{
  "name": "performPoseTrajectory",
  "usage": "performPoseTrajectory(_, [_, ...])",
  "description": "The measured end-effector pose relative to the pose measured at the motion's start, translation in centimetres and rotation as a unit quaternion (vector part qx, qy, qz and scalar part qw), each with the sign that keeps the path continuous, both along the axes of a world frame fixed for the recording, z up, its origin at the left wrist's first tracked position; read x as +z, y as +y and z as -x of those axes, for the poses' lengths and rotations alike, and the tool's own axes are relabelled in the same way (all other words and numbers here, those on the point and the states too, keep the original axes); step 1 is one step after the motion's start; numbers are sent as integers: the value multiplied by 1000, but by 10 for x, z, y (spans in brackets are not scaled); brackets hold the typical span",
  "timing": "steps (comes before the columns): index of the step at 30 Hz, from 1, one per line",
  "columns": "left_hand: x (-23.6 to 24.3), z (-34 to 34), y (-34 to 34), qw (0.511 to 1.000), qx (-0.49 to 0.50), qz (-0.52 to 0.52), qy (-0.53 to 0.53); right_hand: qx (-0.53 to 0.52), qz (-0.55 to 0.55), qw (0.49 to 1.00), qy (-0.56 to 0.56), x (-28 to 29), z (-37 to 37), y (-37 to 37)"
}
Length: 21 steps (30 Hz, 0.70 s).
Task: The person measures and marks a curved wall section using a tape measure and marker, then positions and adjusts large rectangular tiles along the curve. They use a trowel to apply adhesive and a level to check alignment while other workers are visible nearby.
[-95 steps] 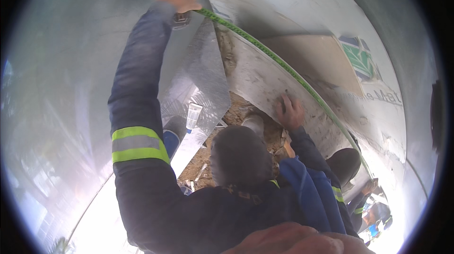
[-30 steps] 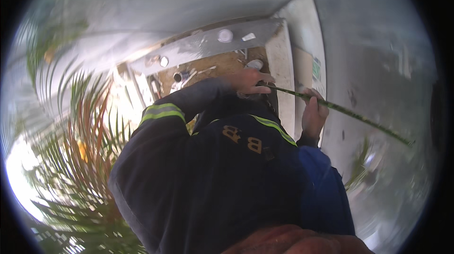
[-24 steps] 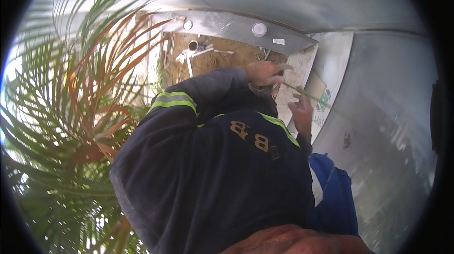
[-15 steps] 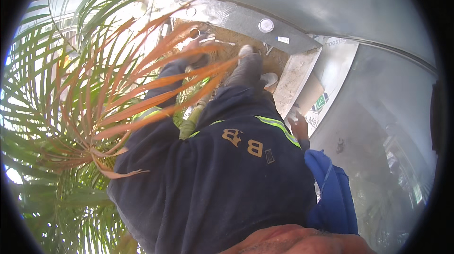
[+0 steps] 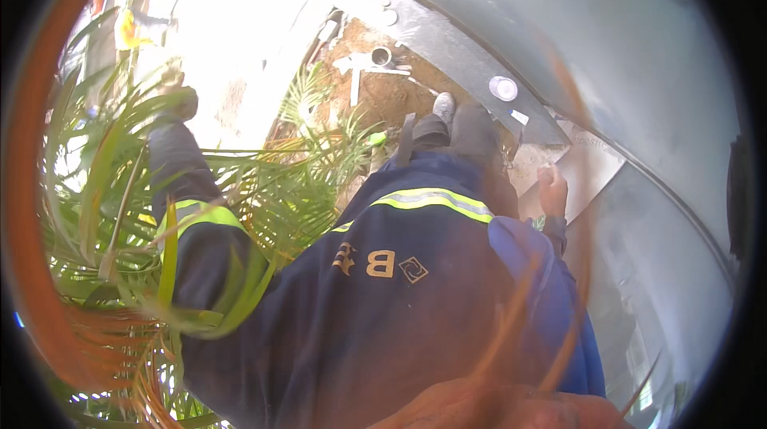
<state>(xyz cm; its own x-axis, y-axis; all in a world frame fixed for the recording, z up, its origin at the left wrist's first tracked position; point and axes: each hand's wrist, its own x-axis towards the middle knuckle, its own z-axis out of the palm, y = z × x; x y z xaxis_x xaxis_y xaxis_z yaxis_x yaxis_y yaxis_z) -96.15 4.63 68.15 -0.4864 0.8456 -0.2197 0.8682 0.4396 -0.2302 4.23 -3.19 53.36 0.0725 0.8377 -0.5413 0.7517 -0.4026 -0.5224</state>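
My left arm reaches out to the far left through green palm fronds (image 5: pixel 256 181). My left hand (image 5: pixel 182 97) is at its end, beside the leaves against a glaring bright ground; its fingers are too washed out to read. Low at my right side, my right hand (image 5: pixel 553 191) hangs with fingers curled in, in front of a pale panel (image 5: pixel 595 161). Nothing shows in it. Dry orange palm leaflets (image 5: pixel 582 269) hang very close, blurred, across the right of the view, and a broad orange-brown blur (image 5: pixel 28 189) runs down the left edge.
Ahead is bare soil (image 5: pixel 375 97) with an upright round pipe end (image 5: pixel 381 56) and white strips (image 5: pixel 355 81). A grey slab (image 5: pixel 471 69) bears a white round lid (image 5: pixel 503 89). Large smooth grey panels (image 5: pixel 655 93) stand close on my right. My shoe (image 5: pixel 444 107) is on the soil.
My left arm has swung outward to the left, away from the soil area. The view has turned and shifted, and the fronds have moved around me. My right hand's fingers have curled in.
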Motion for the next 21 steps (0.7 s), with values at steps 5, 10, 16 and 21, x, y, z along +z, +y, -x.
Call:
performPoseTrajectory(5, [125, 135, -158, 979, 205, -16, 7, -17, -17, 1000, 16, -23, 19, 57])
performPoseTrajectory(10, [165, 143, -294, 910, 376, 108, 138, 25, 27, 999, -6, -61, 64, 83])
performPoseTrajectory(16, [161, 98, -380, 873, 464, 101, 113, 180, 17, 983, -6, -79, 187, 173])
performPoseTrajectory(21, [159, 78, -416, 876, 462, 77, 113, 132, 12, 989, 72, -119, 263, 274])
